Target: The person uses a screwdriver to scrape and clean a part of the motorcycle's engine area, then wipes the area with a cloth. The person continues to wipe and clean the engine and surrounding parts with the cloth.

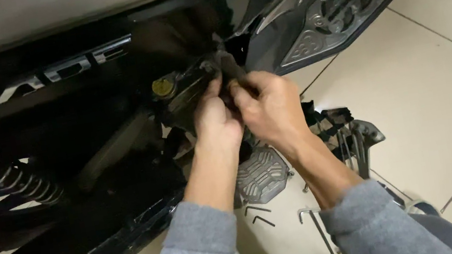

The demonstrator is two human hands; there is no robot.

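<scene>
At the bottom of the frame two grey knitted sleeve cuffs frame the forearms, and between them on the pale glossy floor tiles lie two small black L-shaped hex keys and a longer bright metal L-shaped wrench. Just above these, at lower centre, sits a grey ribbed metal footrest plate, with a black folding metal bracket to its right. At the middle of the frame the left hand and the right hand meet, fingers curled together and pinched on a small dark part at the side of the black scooter body; what exactly the part is cannot be told. Just left of the hands a round brass-coloured cap stands out against the dark metal. At the left edge runs a coiled chrome shock spring. Above it, silver block lettering crosses the glossy black side panel. In the upper right a black patterned floorboard panel slants across the tiles.
</scene>
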